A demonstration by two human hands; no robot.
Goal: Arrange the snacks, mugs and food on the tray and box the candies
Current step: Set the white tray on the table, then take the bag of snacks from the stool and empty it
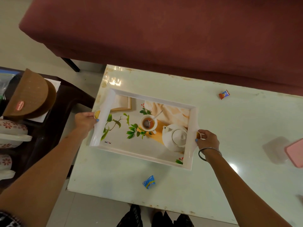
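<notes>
**Hands on tray handles, tray on table**

Left hand (85,120) grips the left handle of the white printed tray (144,157); right hand (207,140) grips the right handle, a bangle (209,153) on its wrist. Tray lies on the pale table (229,125), nothing loaded on it. Blue-wrapped candy (148,182) lies near the tray's front edge; red-wrapped candy (224,94) well apart, far side. Pink box (295,152) at the table's right edge.

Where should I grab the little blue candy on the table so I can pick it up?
Pinch the blue candy across its puffy middle, coming straight down from above. It lies flat on the white table, alone in front of the tray, so nothing blocks your fingers. Its crimped ends look thin and would probably slip. Both hands, left hand and right hand, hold the tray handles.
</notes>
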